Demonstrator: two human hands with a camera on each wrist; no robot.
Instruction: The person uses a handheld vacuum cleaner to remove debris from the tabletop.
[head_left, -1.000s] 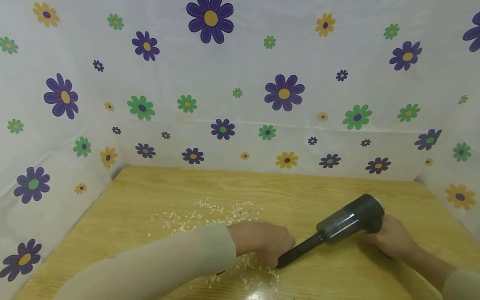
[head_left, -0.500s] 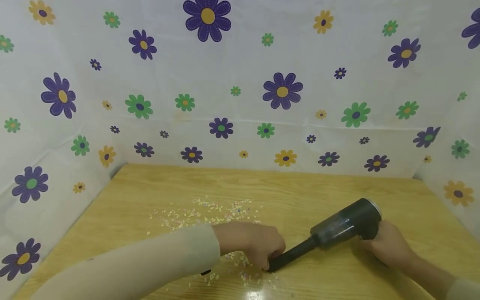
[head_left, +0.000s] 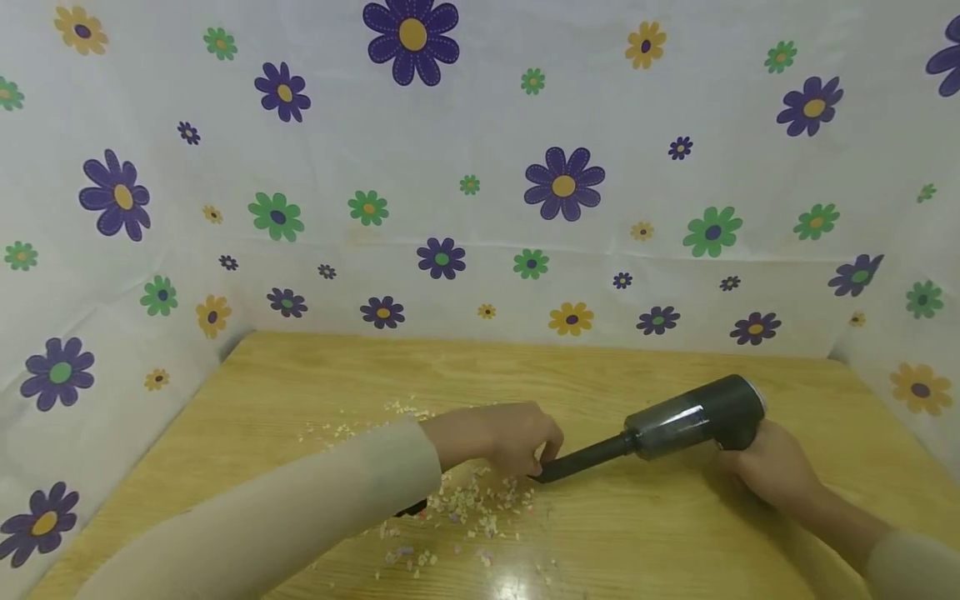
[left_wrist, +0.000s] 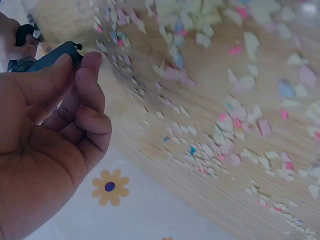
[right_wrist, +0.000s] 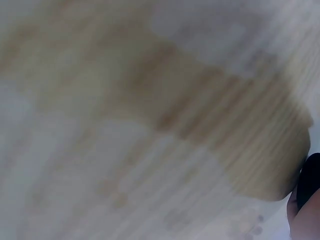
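A dark handheld vacuum cleaner (head_left: pixel 675 421) with a clear dust cup slants over the table in the head view. My right hand (head_left: pixel 776 467) grips its handle at the right; only a sliver of that hand (right_wrist: pixel 306 222) and a dark part show in the right wrist view. At the other end, my left hand (head_left: pixel 517 437) pinches the tip of the narrow nozzle (head_left: pixel 588 458). Thumb and fingers meet on that nozzle (left_wrist: pixel 47 57) in the left wrist view. Small paper scraps (head_left: pixel 472 504), pale with pink and blue bits, lie scattered under and around the left hand.
The wooden table (head_left: pixel 360 367) runs back to a white sheet with printed flowers (head_left: pixel 465 150), which also rises at both sides. More scraps (head_left: pixel 405 408) lie beyond the left forearm. A black band (head_left: pixel 411 508) shows under the left sleeve.
First the nozzle and left hand shifted slightly left and nearer; then they moved away toward the back of the table. More scraps now show on the near side of the left hand.
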